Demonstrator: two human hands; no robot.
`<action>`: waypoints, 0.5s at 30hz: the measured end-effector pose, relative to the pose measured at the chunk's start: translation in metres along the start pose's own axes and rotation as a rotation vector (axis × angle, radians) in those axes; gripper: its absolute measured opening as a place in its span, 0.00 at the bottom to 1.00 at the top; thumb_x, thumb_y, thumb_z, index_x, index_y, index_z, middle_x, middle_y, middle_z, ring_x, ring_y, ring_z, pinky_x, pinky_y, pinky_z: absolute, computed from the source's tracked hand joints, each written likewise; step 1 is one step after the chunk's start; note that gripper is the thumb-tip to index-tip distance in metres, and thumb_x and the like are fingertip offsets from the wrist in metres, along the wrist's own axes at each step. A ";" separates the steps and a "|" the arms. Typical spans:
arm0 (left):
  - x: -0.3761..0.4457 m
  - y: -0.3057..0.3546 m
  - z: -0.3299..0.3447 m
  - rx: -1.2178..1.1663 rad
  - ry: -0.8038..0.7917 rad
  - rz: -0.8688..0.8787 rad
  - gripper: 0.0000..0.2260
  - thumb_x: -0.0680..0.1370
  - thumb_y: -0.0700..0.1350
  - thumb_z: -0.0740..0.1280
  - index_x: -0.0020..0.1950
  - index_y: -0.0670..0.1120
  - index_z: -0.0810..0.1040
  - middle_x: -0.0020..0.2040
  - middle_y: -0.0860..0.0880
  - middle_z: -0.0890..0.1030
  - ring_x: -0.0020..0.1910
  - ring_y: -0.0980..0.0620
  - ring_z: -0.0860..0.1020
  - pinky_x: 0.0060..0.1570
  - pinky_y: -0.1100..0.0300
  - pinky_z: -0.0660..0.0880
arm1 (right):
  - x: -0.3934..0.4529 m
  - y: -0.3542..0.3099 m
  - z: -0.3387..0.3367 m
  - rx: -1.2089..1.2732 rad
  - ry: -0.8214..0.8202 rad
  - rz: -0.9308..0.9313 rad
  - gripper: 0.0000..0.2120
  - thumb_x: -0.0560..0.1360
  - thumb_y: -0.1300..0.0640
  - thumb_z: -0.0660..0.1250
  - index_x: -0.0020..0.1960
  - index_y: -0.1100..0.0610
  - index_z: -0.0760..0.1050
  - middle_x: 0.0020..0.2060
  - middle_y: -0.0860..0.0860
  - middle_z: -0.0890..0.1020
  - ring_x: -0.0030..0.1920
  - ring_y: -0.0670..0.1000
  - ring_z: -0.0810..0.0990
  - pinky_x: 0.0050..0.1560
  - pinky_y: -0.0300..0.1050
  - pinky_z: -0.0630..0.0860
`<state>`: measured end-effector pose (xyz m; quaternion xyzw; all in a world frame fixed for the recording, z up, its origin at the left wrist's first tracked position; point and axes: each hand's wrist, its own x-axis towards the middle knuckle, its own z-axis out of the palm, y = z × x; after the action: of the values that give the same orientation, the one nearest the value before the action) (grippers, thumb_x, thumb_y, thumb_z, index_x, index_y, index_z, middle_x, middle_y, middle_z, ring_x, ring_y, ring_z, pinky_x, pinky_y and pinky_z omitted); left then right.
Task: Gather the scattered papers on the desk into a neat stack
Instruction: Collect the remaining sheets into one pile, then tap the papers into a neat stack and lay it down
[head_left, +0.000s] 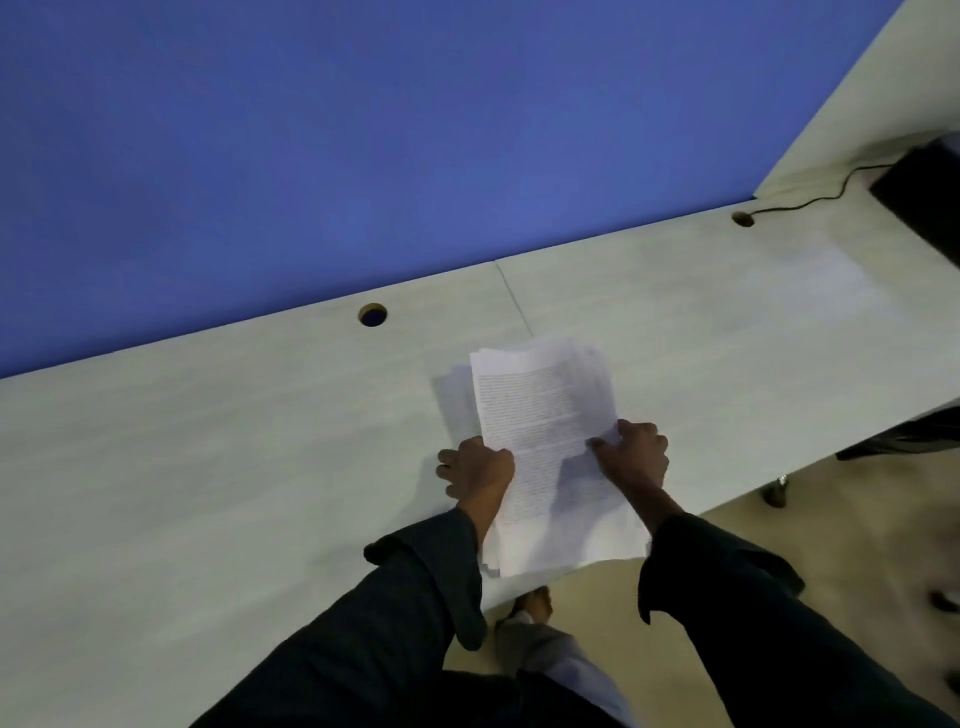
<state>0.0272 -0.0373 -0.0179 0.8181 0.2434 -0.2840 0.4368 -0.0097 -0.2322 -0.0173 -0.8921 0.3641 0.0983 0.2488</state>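
Already gathered but ragged-edged, the papers (545, 447) overhang the tabletop (208, 467) near edge, gripped at each side by the left hand (478, 470) and right hand (636, 457), so loosening either could spill sheets floorward.

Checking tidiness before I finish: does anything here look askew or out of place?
Yes. The papers held by both hands are not squared: sheet edges fan out at the top left and near corners, and the stack overhangs the desk edge.
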 end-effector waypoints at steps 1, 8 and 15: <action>-0.002 0.009 0.013 0.040 0.032 -0.030 0.09 0.75 0.47 0.68 0.54 0.47 0.77 0.64 0.43 0.66 0.64 0.41 0.67 0.65 0.47 0.70 | 0.009 0.005 -0.003 -0.060 -0.026 -0.014 0.19 0.76 0.48 0.71 0.62 0.57 0.79 0.63 0.61 0.75 0.67 0.65 0.72 0.62 0.56 0.74; 0.012 0.017 0.036 -0.155 0.108 -0.153 0.55 0.61 0.54 0.83 0.76 0.42 0.52 0.68 0.43 0.66 0.66 0.43 0.69 0.66 0.47 0.71 | 0.043 0.016 -0.002 0.036 -0.183 -0.094 0.27 0.75 0.52 0.74 0.67 0.62 0.68 0.65 0.60 0.73 0.67 0.64 0.72 0.63 0.56 0.73; 0.034 0.007 0.026 -0.201 0.021 -0.130 0.33 0.50 0.60 0.82 0.51 0.50 0.83 0.51 0.48 0.84 0.49 0.45 0.82 0.50 0.48 0.82 | 0.059 0.018 -0.004 0.113 -0.263 -0.066 0.37 0.69 0.50 0.80 0.68 0.64 0.66 0.64 0.58 0.75 0.66 0.61 0.75 0.60 0.50 0.74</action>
<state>0.0502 -0.0579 -0.0487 0.7556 0.3277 -0.2772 0.4949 0.0197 -0.2802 -0.0415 -0.8676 0.3036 0.1855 0.3474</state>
